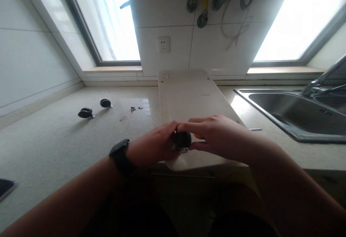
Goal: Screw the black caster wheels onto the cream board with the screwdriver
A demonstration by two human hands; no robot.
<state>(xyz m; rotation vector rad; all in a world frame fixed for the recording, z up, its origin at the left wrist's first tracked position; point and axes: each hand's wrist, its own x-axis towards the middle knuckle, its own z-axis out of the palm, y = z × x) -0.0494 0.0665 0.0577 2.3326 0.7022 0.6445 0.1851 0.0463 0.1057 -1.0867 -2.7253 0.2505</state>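
A black caster wheel (pixel 183 139) with a metal plate sits at the near end of a white board (pixel 186 93). The fingers of my left hand (pixel 154 141) close on its left side. From the right, my right hand (pixel 216 134) pinches the same caster with thumb and fingertips. Something orange (pixel 199 136) shows partly beneath my right hand; most of it is hidden. Past that hand a thin metal rod (pixel 255 129) pokes out over the board's right edge, and I cannot tell whether the two belong together.
Two more black casters (pixel 85 113) lie on the speckled counter (pixel 54 139) at left, with small dark screws (pixel 132 109) nearby. A steel sink (pixel 286 114) with a faucet (pixel 313 85) is at right. A dark flat device (pixel 7 188) lies at far left. Behind the board stands the tiled wall.
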